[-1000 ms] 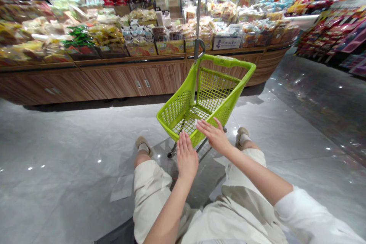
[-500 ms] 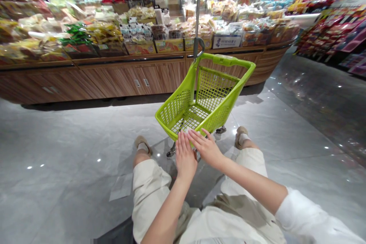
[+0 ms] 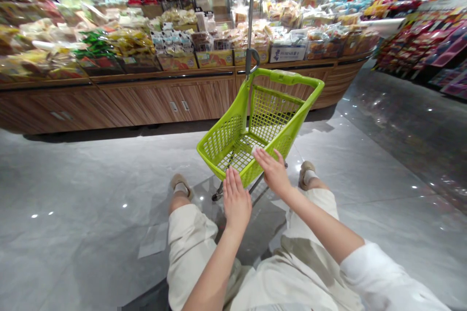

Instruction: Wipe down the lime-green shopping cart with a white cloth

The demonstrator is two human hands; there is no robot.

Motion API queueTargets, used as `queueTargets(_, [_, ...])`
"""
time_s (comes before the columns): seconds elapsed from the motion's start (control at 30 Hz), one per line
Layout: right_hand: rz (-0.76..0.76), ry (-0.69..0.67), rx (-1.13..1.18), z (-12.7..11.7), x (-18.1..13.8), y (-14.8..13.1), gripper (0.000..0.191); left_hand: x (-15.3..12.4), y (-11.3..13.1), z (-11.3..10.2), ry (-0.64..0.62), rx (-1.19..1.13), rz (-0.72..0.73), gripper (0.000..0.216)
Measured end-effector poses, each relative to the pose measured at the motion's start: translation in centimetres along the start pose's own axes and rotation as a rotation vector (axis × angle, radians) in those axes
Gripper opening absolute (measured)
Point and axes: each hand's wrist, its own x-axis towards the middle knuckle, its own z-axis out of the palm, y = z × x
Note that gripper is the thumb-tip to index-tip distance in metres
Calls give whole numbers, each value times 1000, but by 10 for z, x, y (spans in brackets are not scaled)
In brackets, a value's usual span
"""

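So from my end of the feed, the green shopping cart is dead ahead of both hands, its low end pointing back at the wearer, roughly between the two shoes. Its long axis runs away from that low end and a bit to the right, up to the handle, which sits on the far side, near the wooden display counter. That slant is what I'm really going by: the left hand is the closer one to the near corner, fingers straight and together, tips over the low rim, palm down, nothing showing in it. Looks like contact, but I can't swear to it from this angle. The right hand is a little farther along the right-hand side, angled in across the edge, so most of the basket lies ahead and to the left of its fingertips. There's a small white scrap at those tips. The fingers are out pretty straight with the thumb lifted clear, and I honestly can't tell whether the scrap is pinched or only pressed against the plastic. Hands are apart, tips not far from each other.
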Motion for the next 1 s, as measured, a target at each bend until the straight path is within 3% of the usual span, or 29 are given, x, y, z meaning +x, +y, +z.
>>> queueTargets(0.1, [-183,-46,57,5,-13,-38,71,0,-1,1,-18,14,4,88])
queueTargets(0.17, [-262,-52,69,5,-14,-41,67,-1,-3,0,-29,14,5,87])
queueTargets(0.27, [-247,-25,36,2,-3,-7,70,-1,-4,-2,-27,4,11,84])
queueTargets(0.4, [0,52,-50,-5,16,53,77,0,-2,-3,-7,-10,6,83])
queueTargets(0.47, [92,66,-72,-7,19,62,81,0,-1,-2,0,-19,1,85])
queueTargets(0.53, [120,58,-72,-5,16,49,81,0,1,-2,1,-26,-6,86])
queueTargets(0.6, [78,42,-48,-1,6,20,78,0,1,-1,-2,-27,-9,86])
queueTargets(0.7, [-102,2,13,3,-11,-30,69,0,0,0,-14,-14,-1,88])
queueTargets(0.8, [-238,-37,45,3,-18,-45,64,-1,-2,0,-24,-9,4,89])
queueTargets(0.9, [-226,-39,23,-1,-8,-12,69,-1,-3,-1,-25,-17,5,86])
queueTargets(1.0, [-51,37,-33,-5,8,38,77,-1,-2,-1,-12,-18,3,85])
